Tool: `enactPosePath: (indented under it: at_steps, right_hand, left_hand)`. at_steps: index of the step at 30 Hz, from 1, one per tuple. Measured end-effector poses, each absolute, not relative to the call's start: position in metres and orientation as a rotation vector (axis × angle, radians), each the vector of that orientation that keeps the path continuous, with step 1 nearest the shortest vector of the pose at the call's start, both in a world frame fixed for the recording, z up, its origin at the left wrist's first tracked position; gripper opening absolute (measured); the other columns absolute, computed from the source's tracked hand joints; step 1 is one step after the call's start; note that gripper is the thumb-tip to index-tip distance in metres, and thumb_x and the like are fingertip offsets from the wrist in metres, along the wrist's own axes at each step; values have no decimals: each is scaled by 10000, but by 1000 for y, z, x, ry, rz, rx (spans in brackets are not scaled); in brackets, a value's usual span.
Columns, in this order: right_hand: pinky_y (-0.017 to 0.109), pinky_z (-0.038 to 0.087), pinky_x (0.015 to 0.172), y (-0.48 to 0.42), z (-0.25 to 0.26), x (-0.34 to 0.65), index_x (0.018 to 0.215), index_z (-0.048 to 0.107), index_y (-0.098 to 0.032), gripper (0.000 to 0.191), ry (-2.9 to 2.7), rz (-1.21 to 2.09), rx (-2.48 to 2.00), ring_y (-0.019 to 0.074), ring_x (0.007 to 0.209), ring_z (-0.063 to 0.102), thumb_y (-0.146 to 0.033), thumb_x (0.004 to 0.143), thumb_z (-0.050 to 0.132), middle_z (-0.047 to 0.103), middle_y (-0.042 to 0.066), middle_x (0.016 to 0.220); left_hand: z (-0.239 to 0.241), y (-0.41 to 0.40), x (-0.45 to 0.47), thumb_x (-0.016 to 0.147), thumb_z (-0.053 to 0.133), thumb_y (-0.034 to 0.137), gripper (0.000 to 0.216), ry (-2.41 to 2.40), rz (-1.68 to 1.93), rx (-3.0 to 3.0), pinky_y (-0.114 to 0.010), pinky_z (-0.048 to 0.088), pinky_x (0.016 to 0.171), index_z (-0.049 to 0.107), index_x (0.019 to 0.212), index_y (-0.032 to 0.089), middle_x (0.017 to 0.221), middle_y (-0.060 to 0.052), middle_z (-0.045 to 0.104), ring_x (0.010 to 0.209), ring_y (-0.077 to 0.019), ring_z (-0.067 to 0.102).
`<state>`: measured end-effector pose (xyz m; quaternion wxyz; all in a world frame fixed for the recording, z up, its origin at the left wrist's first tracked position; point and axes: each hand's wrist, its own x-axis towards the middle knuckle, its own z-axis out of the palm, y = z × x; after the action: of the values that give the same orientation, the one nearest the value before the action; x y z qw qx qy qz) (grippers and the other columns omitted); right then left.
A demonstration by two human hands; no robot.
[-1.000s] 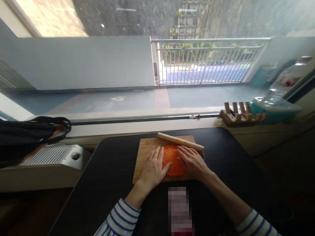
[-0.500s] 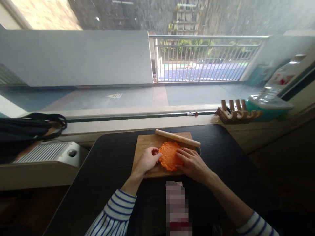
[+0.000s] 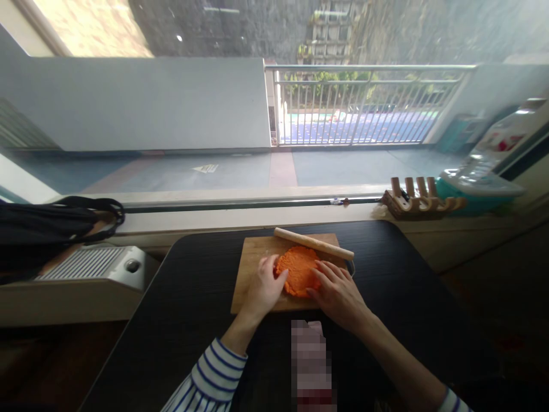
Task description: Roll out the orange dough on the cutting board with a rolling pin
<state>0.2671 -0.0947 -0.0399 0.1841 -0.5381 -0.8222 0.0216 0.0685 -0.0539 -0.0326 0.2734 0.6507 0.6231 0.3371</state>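
Note:
A flattened round of orange dough (image 3: pixel 298 269) lies on a wooden cutting board (image 3: pixel 249 269) on a dark table (image 3: pixel 193 309). My left hand (image 3: pixel 265 288) rests at the dough's left edge, fingers curled against it. On the dough's right side lies my right hand (image 3: pixel 337 292), fingers stretched flat and touching it. A wooden rolling pin (image 3: pixel 314 244) lies along the board's far edge, behind the dough.
A window ledge runs behind the table, with a wooden rack (image 3: pixel 418 199) and a teal container with a clear lid (image 3: pixel 476 191) at the right. A black bag (image 3: pixel 47 229) sits on a white heater (image 3: pixel 92 269) at the left.
My left hand went from flat on the dough to curled at its left edge. The dough looks rounder and more gathered. My right hand stays on its right side.

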Motion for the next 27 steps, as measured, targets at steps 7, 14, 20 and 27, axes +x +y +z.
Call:
enactPosePath:
  at_steps: [7, 14, 20, 27]
  right_hand:
    - [394, 333, 978, -99, -47, 249, 1225, 560, -194, 422, -2274, 17, -1576, 268, 1231, 418, -448, 906, 450, 536, 77, 1326]
    - [358, 338, 925, -85, -25, 259, 1105, 616, -219, 333, -2249, -32, -1577, 211, 1119, 512, -401, 944, 389, 619, 55, 1213]
    - [352, 371, 814, -36, 0, 303, 1199, 556, -176, 394, -2291, -161, -1881, 252, 1033, 528, -423, 908, 460, 627, 106, 1136]
    - [301, 378, 784, -17, -13, 306, 1018, 612, -206, 247, -2454, -81, -1853, 220, 956, 525, -385, 914, 476, 618, 75, 1014]
  left_hand:
    - [-30, -24, 59, 709, 619, 123, 241, 1601, 944, 1460, -350, 535, 808, 651, 948, 118, 898, -88, 682, 817, -183, 649]
    - [-45, -42, 61, 841, 492, 176, 234, 1561, 898, 2230, -417, 446, 989, 693, 963, 181, 1121, -87, 664, 1068, -223, 584]
    - [-30, -34, 47, 858, 455, 236, 284, 1631, 948, 2075, -362, 451, 997, 668, 1027, 152, 1150, -95, 653, 1094, -196, 590]
    - [-1, -29, 47, 857, 454, 260, 270, 1558, 1005, 2108, -330, 483, 951, 654, 1009, 159, 1075, -67, 679, 1014, -178, 625]
